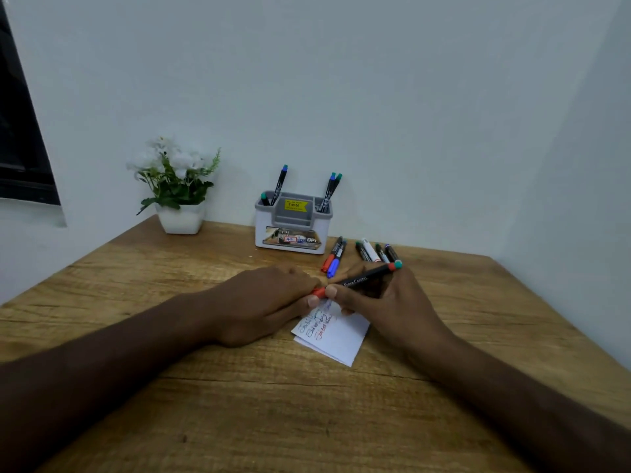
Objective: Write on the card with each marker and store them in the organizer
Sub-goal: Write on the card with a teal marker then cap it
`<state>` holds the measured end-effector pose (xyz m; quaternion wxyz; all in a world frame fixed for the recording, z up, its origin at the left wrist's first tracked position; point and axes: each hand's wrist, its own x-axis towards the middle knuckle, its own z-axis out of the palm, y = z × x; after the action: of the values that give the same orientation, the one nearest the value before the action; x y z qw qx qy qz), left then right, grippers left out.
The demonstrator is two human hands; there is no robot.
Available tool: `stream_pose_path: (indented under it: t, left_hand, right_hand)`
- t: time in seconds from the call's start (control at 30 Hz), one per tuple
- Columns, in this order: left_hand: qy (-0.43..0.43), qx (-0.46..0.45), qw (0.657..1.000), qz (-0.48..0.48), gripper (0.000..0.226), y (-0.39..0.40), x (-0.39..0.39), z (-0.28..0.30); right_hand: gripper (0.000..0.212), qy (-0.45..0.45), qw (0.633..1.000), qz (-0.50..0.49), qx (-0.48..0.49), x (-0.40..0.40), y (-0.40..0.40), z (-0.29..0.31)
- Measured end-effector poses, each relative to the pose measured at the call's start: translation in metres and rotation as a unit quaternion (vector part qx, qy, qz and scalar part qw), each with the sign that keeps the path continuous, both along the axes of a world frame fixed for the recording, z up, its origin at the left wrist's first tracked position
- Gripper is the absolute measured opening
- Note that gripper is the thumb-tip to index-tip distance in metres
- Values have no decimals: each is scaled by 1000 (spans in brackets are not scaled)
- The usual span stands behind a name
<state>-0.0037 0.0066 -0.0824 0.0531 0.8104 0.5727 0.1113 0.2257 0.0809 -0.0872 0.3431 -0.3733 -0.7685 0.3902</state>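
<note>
Hands meeting at a red marker's cap, above the card

Right hand (386,302) holds the black barrel of the red marker (362,279), its grip curled round it; left hand (273,298) pinches the red cap (319,292) at the near end, so both are clamped on the same pen. Whether the cap is going on or coming off I cannot tell. The card (336,336) lies on the surface (239,404) under them, with several lines written. Six markers lie loose (370,250) beside the organizer (293,230), which holds four. Capping calls for a straight push, then a reach back to a slot
</note>
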Motion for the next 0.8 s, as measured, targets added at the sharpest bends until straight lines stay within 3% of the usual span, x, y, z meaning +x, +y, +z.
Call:
stream_pose_path:
  t: [0.3, 0.4, 0.5, 0.67, 0.8]
  left_hand:
    - [-14, -5, 1000, 3, 42, -1, -2, -2]
    - [-77, -7, 997, 9, 31, -2, -4, -2]
    - [-196, 21, 980, 18, 22, -4, -7, 1]
    - [-374, 62, 924, 57, 22, -3, -6, 5]
    - [-359, 178, 906, 137, 31, 10, -5, 6]
  right_hand:
    - [20, 19, 996, 76, -39, -7, -5, 10]
    - [18, -68, 989, 98, 84, 9, 2, 14]
    - [14, -209, 929, 182, 245, 27, 8, 20]
    - [22, -230, 916, 211, 252, 28, 5, 24]
    - [25, -221, 916, 191, 276, 23, 1, 13]
